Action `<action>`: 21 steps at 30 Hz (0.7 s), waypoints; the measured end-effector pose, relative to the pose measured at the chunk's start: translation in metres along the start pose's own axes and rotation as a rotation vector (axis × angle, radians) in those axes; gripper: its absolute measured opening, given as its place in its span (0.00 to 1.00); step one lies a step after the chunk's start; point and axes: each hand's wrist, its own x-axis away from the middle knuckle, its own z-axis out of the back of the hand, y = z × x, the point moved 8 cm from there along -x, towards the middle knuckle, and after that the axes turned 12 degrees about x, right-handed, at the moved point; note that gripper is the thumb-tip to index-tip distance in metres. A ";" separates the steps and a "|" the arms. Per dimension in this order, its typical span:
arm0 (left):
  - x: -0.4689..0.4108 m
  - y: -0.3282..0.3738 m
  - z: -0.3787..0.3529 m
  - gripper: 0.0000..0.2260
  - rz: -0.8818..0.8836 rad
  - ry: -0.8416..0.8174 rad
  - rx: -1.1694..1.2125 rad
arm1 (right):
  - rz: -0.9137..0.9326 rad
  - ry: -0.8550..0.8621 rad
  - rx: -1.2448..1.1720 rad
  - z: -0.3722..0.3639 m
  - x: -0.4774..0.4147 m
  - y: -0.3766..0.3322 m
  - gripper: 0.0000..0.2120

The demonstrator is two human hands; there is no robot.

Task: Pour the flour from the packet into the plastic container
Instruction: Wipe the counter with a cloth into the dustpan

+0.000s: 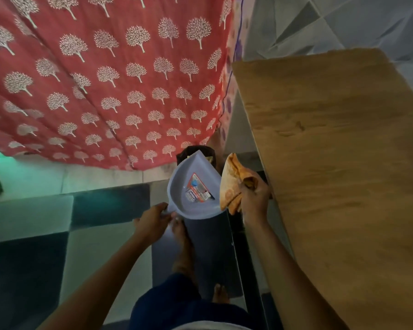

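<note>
In the head view, a wooden table top (343, 151) fills the right side, and all places here are given from it. Just left of its near edge, the plastic container (184, 182) is held in the air over the floor. It is grey-blue and tilted, so its open inside faces the camera, and a red and white label (199, 188) is stuck on its inner bottom. No flour can be seen inside it. The left hand (153, 219) grips the container's lower rim, with the fingers curled around the edge, on the side far from the table. The right hand (254, 198) is between the container and the table edge, very close to the edge. It clutches a crumpled orange patterned piece (231, 184), which touches the container's right rim; it cannot be told if this piece is the packet or a cloth. Further left of the table hangs a red curtain (93, 79) with white tree prints. Below it is a floor of dark and light tiles (34, 234). Under the container a bare foot (181, 234) stands on a grey mat (212, 246).
</note>
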 end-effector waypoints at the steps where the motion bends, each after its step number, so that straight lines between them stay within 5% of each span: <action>1: -0.027 0.005 0.010 0.08 0.007 0.001 0.007 | -0.010 0.009 0.015 -0.017 -0.021 -0.006 0.13; 10: -0.225 0.026 0.060 0.09 0.036 0.036 -0.027 | -0.176 0.033 0.086 -0.137 -0.162 -0.022 0.11; 21: -0.480 -0.005 -0.052 0.06 -0.064 0.025 -0.480 | -0.365 0.107 0.124 -0.272 -0.354 0.153 0.09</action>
